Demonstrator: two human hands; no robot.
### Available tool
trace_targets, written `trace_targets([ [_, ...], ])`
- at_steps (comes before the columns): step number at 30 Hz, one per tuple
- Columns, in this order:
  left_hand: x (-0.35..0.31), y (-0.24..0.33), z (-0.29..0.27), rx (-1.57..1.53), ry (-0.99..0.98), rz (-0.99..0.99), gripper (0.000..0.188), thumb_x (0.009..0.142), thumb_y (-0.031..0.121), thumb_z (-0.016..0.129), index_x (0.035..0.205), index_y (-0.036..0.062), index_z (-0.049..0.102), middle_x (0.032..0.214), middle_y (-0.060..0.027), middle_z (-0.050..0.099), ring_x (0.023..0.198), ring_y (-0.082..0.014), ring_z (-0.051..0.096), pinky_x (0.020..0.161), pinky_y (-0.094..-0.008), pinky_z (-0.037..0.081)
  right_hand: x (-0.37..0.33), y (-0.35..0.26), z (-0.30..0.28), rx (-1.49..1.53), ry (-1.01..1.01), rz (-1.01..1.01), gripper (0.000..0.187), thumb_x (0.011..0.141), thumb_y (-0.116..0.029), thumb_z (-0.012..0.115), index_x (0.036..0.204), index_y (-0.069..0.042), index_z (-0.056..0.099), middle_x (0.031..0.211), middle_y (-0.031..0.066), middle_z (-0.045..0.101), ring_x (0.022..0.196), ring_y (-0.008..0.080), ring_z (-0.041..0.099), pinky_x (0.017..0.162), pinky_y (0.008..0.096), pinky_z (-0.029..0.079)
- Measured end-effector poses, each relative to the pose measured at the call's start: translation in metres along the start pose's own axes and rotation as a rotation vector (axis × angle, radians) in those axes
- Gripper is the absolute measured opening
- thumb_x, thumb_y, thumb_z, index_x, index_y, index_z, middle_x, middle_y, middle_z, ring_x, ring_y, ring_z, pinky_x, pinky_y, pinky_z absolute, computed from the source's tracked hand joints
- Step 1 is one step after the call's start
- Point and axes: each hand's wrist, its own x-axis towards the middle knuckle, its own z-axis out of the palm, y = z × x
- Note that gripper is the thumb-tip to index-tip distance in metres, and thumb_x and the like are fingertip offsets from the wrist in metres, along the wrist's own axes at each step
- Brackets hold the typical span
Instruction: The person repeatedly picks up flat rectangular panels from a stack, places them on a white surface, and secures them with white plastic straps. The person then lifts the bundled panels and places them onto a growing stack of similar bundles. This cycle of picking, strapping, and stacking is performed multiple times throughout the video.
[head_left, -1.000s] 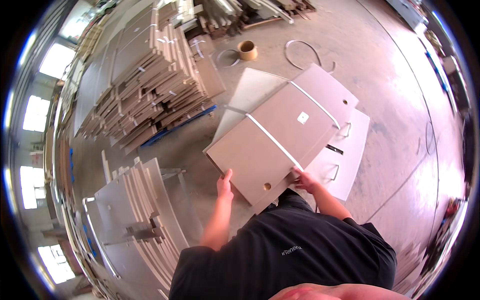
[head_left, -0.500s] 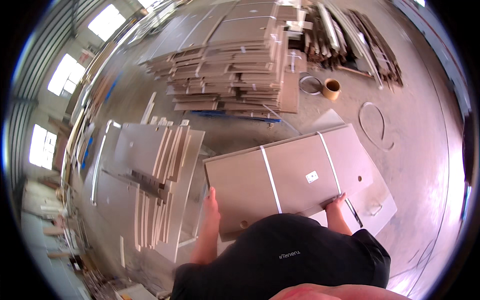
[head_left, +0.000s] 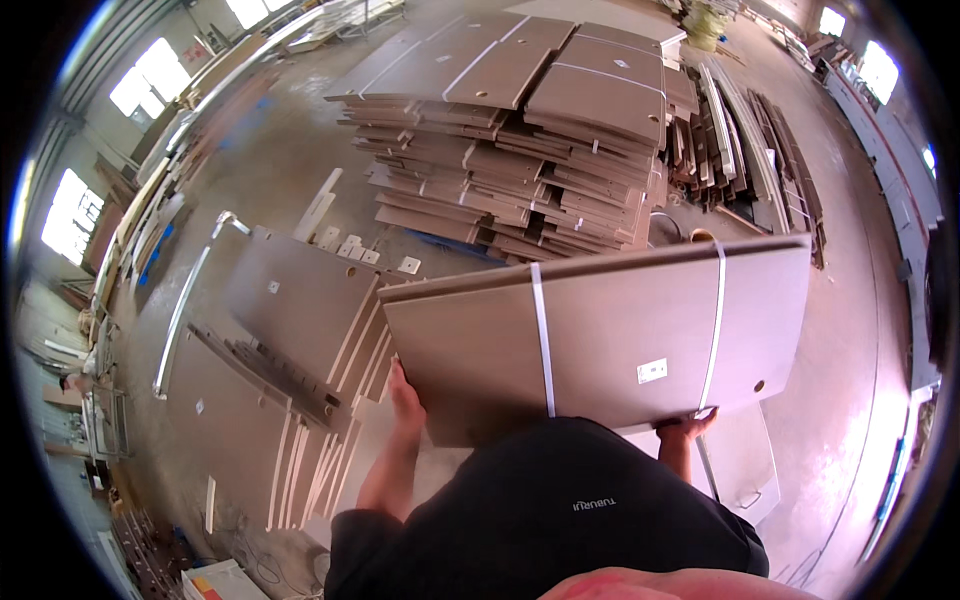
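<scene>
A strapped bundle of flat brown panels (head_left: 600, 345) is tilted up in front of my body, its broad face toward me. Two white straps (head_left: 543, 340) run around it, and a white label (head_left: 652, 371) and a small round hole show on this face. My left hand (head_left: 404, 395) grips the bundle's left end; part of its fingers is hidden by the panels. Under the lower edge, close to the right strap, my right hand (head_left: 688, 428) holds the bundle, thumb showing. A pale panel with a handle (head_left: 745, 465) lies below on the right.
Ahead stands a tall stack of brown panel bundles (head_left: 510, 150). Dark and pale strips (head_left: 735, 140) are heaped right of it. On the left, flat panels (head_left: 300, 290) carry long narrow strips (head_left: 300, 460). A shiny bent rail (head_left: 190, 310) lies at their outer edge.
The bundle has been tilted up from a flatter position, with its right end swung outward and higher. Both hands still hold it, and my view has turned slightly to the right.
</scene>
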Motion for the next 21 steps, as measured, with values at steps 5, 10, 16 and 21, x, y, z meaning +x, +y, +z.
trace_targets([
  [5,0.096,-0.008,0.007,-0.167,-0.098,-0.051,0.056,0.112,0.05,0.034,0.142,0.007,0.053,0.135,-0.0083,0.062,0.123,-0.0249,0.058,0.107,-0.042,0.046,-0.009,0.022,0.093,-0.002,-0.198,-0.176,0.087,0.077,-0.08,0.062,0.139,-0.019,0.058,0.135,-0.0018,0.058,0.126,0.023,0.052,0.104,0.0512,0.044],
  [10,0.201,-0.012,0.039,-0.258,-0.118,-0.066,0.059,0.109,0.054,0.036,0.142,0.0073,0.053,0.135,-0.0082,0.062,0.123,-0.0276,0.058,0.107,-0.0435,0.046,0.016,0.043,0.202,0.014,-0.3,-0.231,0.08,0.083,-0.075,0.059,0.142,-0.02,0.056,0.137,-0.0026,0.057,0.124,0.0216,0.054,0.104,0.0465,0.045],
  [16,0.305,-0.021,0.098,-0.437,-0.041,-0.046,0.053,0.107,0.047,0.041,0.138,0.0067,0.056,0.131,-0.0099,0.064,0.12,-0.0292,0.059,0.105,-0.0443,0.048,0.045,0.074,0.379,0.03,-0.434,-0.207,0.079,0.091,-0.074,0.05,0.14,-0.013,0.061,0.135,0.0025,0.063,0.123,0.0252,0.057,0.1,0.0429,0.046],
  [21,0.37,-0.035,0.131,-0.467,0.079,0.02,0.049,0.106,0.042,0.041,0.135,0.0062,0.058,0.13,-0.0113,0.065,0.121,-0.0291,0.06,0.105,-0.0441,0.047,0.06,0.1,0.531,-0.114,-0.535,-0.179,0.085,0.088,-0.077,0.053,0.14,-0.01,0.06,0.136,0.0044,0.063,0.124,0.027,0.057,0.101,0.0453,0.046],
])
